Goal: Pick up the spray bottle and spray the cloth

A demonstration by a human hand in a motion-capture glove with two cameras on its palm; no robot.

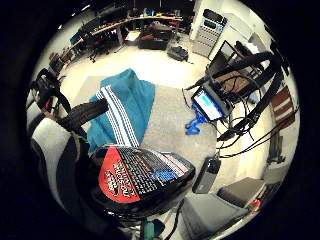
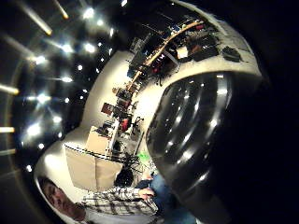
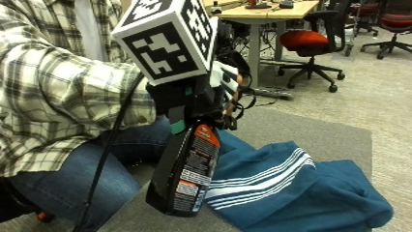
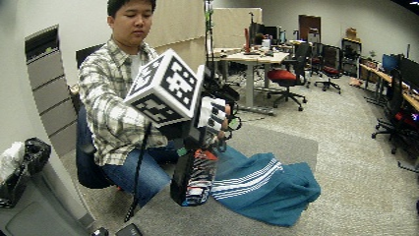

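Hand gripped bottle at its neck, held upright above bench just beside cloth; judged that the nozzle, hidden, needed turning toward cloth before squeezing, bottle kept near upright.

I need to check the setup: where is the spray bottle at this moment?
In the outside view the spray bottle hangs upright from the gloved right hand, lifted beside the teal cloth on the grey table.
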